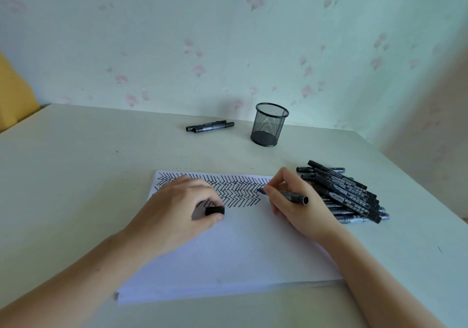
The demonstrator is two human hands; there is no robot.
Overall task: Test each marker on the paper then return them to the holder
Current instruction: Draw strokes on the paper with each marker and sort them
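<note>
A stack of white paper (pixel 228 251) lies in front of me, its far part covered with rows of black slanted strokes. My right hand (pixel 293 201) grips an uncapped black marker (pixel 291 196) in a writing hold, tip touching the paper at the right end of the strokes. My left hand (pixel 177 206) rests on the paper and pinches the marker's black cap (pixel 214 210) between thumb and fingers. The black mesh holder (pixel 269 124) stands upright at the back of the table, with no markers inside.
A heap of several black markers (pixel 347 193) lies to the right of the paper, just behind my right hand. Two more markers (pixel 210 126) lie side by side left of the holder. The table (pixel 76 176) meets a flowered wall at the back.
</note>
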